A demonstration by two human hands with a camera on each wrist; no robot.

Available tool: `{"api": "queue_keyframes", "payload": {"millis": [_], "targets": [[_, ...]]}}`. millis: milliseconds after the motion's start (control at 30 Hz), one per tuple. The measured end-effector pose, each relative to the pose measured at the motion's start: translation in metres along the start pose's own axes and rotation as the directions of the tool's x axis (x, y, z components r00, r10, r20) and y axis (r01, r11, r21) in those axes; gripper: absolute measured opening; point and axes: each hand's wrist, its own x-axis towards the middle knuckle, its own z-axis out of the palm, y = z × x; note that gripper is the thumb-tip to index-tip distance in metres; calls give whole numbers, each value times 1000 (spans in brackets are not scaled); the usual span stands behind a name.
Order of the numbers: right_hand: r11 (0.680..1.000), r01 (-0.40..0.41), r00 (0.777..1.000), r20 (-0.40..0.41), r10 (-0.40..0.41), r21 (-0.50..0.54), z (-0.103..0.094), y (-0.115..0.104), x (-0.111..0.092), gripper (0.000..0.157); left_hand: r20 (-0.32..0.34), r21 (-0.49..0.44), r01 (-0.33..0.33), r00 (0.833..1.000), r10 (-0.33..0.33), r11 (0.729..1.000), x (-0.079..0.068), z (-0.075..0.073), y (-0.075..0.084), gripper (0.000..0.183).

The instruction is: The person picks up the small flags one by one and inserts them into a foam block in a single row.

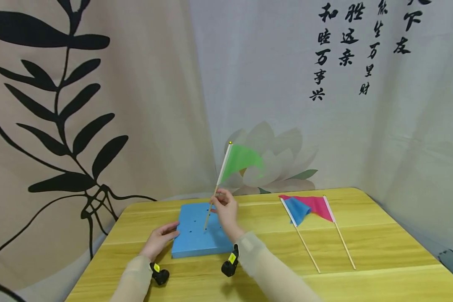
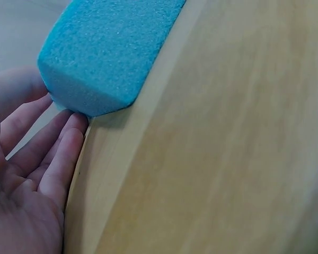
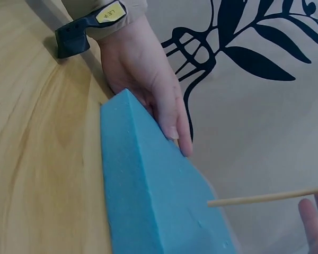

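My right hand [image 1: 226, 209] pinches the thin wooden stick of a small green flag [image 1: 240, 161]. The flag leans slightly right, its cloth at the top. The stick's lower tip is over a blue foam block [image 1: 220, 243] with several small holes in its top; whether it touches is hard to tell. In the right wrist view the stick [image 3: 265, 198] crosses toward the block, with only fingertips of the right hand [image 3: 314, 222] showing. My left hand [image 1: 160, 240] rests against the block's left side, its fingers [image 2: 63, 164] fairly straight at the edge.
On the wooden table [image 1: 272, 251], to the right of the block, lie a blue flag [image 1: 297, 209] and a pink flag [image 1: 321, 205], their cloths overlapping. A printed curtain [image 1: 166, 105] hangs behind the table. Black cameras [image 1: 160, 274] sit on both wrists.
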Motion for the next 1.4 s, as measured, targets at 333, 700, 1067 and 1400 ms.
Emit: {"api": "queue_keyframes", "payload": {"millis": [333, 700, 1067, 1400], "targets": [[999, -27, 1000, 11, 27, -17, 18, 14, -5, 19, 0, -14, -1, 1000, 1, 1000, 2, 0, -4, 52], [999, -20, 999, 28, 21, -45, 31, 20, -4, 20, -2, -22, -5, 1000, 5, 1000, 3, 2, 3, 51], [995, -47, 998, 33, 50, -92, 38, 26, -3, 18, -25, -19, 16, 1000, -17, 1000, 5, 3, -4, 51], [984, 18, 992, 123, 4, -176, 42, 30, -9, 21, -28, -45, 14, 1000, -15, 999, 5, 3, -1, 49]]}}
